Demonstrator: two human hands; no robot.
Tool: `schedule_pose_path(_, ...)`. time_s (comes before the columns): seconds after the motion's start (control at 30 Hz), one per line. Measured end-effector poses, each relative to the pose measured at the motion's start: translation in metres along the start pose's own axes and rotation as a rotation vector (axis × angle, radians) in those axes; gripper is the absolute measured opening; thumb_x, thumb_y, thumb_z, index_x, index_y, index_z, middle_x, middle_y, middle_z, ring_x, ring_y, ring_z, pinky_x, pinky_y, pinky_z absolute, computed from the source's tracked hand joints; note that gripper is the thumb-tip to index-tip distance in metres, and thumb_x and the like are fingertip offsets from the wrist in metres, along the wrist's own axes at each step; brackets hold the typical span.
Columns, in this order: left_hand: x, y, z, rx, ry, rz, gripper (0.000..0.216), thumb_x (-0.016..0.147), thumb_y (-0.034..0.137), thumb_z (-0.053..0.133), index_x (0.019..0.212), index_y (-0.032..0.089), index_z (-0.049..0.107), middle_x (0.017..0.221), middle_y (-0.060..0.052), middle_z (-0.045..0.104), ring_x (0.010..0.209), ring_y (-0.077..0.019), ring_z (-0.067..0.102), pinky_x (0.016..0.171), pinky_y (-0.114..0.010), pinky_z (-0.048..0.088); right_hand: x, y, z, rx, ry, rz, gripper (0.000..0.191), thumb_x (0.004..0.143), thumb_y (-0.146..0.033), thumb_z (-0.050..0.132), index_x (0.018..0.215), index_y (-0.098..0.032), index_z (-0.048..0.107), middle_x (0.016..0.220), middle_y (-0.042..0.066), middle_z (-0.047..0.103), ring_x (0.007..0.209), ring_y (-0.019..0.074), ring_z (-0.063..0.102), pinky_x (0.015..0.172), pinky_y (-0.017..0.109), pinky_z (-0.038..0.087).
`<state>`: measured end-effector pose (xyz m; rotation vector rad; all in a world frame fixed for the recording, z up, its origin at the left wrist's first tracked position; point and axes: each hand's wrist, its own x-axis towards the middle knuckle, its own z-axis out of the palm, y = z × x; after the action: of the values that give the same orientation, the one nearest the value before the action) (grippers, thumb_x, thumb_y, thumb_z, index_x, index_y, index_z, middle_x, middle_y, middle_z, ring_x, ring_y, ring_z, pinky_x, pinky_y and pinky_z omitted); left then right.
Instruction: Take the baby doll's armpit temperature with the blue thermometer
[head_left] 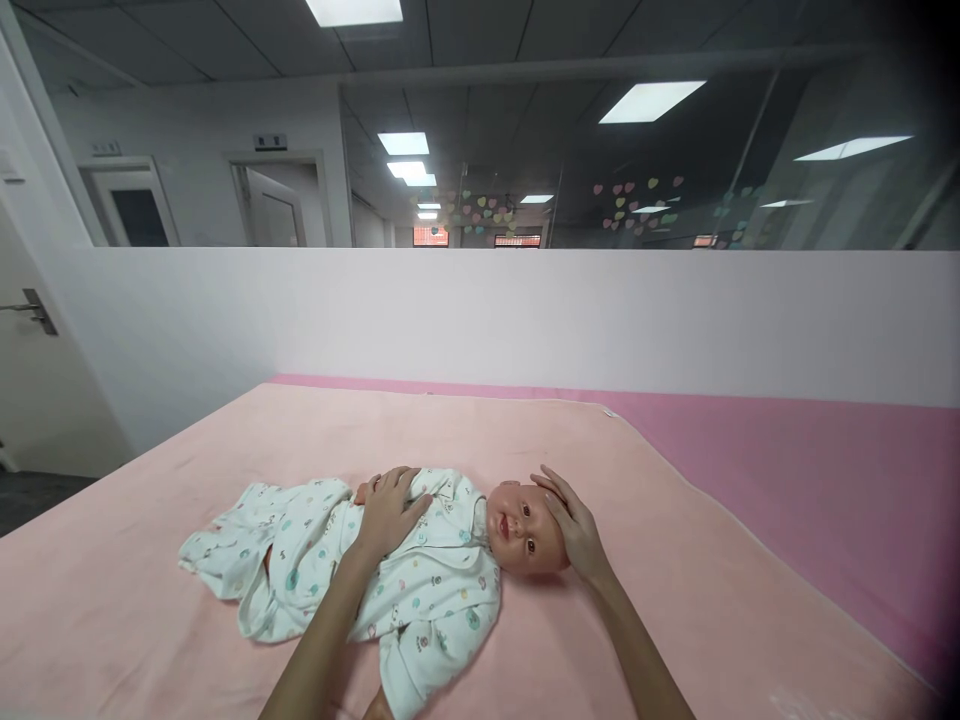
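Your left hand (388,512), right hand (577,528): fingers loosely apart on doll (431,545). Head (514,545) likely stiff; support nape. Palm contact unclear.

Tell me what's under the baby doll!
The baby doll lies on a peach sheet, which shows around it. A darker pink surface shows past the sheet's edge. The patch right beneath the doll is covered, so I can't tell if anything's tucked there.

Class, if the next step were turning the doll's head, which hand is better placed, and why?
Probably the right hand: it rests against the doll's head, while the left hand lies on the shirt.
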<state>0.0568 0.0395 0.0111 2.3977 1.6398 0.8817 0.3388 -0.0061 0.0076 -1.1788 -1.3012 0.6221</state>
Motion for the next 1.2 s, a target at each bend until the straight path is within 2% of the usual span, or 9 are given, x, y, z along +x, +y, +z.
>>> schedule_pose_path(0.17,-0.0004,0.0004,-0.0008,-0.007,-0.003,-0.002,0.037,0.082,0.043,0.041,0.116,0.028,0.047,0.121,-0.003,0.05,0.113,-0.0213,0.041,0.101,-0.041,0.02,-0.0001,-0.0017,-0.0002,-0.015,-0.008,0.012,0.041,0.074,-0.052,0.051,0.094,-0.019,0.064,0.108,0.01,0.061,0.105,0.024,0.053,0.096,0.042,0.038)
schedule_pose_path(0.4,-0.0005,-0.0001,-0.0002,-0.003,0.006,0.002,0.037,0.082,0.042,0.042,0.116,0.028,0.047,0.121,-0.002,0.051,0.113,-0.021,0.042,0.101,-0.041,0.021,0.0002,-0.0002,0.0002,0.027,0.014,0.042,0.045,0.073,-0.054,0.052,0.103,-0.021,0.06,0.112,0.008,0.06,0.106,0.0235,0.052,0.095,0.041,0.039)
schedule_pose_path(0.57,-0.0004,-0.0011,0.0003,0.002,0.02,0.017,0.036,0.083,0.042,0.041,0.115,0.028,0.047,0.12,-0.002,0.051,0.113,-0.0204,0.043,0.1,-0.04,0.022,0.0001,-0.0015,-0.0002,0.008,-0.011,0.036,0.043,0.073,-0.055,0.052,0.093,-0.019,0.063,0.109,0.009,0.061,0.106,0.0245,0.052,0.096,0.041,0.038)
schedule_pose_path(0.77,-0.0005,-0.0007,0.0007,0.004,0.02,0.008,0.036,0.082,0.042,0.042,0.115,0.028,0.047,0.121,-0.002,0.051,0.113,-0.0203,0.043,0.1,-0.04,0.023,0.0003,-0.0016,0.0002,0.03,0.012,0.034,0.049,0.074,-0.053,0.052,0.111,-0.021,0.055,0.113,0.009,0.059,0.107,0.0231,0.052,0.095,0.041,0.039)
schedule_pose_path(1.0,-0.0009,0.0002,-0.0004,-0.018,0.017,0.006,0.035,0.082,0.041,0.043,0.115,0.028,0.048,0.121,-0.002,0.051,0.112,-0.0204,0.042,0.101,-0.041,0.021,0.0004,-0.0023,-0.0011,-0.01,0.005,0.015,0.043,0.072,-0.054,0.053,0.092,-0.018,0.064,0.107,0.01,0.062,0.104,0.0252,0.053,0.095,0.042,0.039)
schedule_pose_path(1.2,-0.0006,-0.0012,0.0007,-0.019,0.028,0.018,0.035,0.082,0.041,0.043,0.114,0.028,0.049,0.119,-0.002,0.051,0.112,-0.0212,0.043,0.1,-0.043,0.022,0.0,-0.001,-0.0009,0.026,0.013,0.026,0.047,0.074,-0.052,0.052,0.109,-0.02,0.056,0.112,0.009,0.059,0.106,0.0229,0.052,0.095,0.04,0.039)
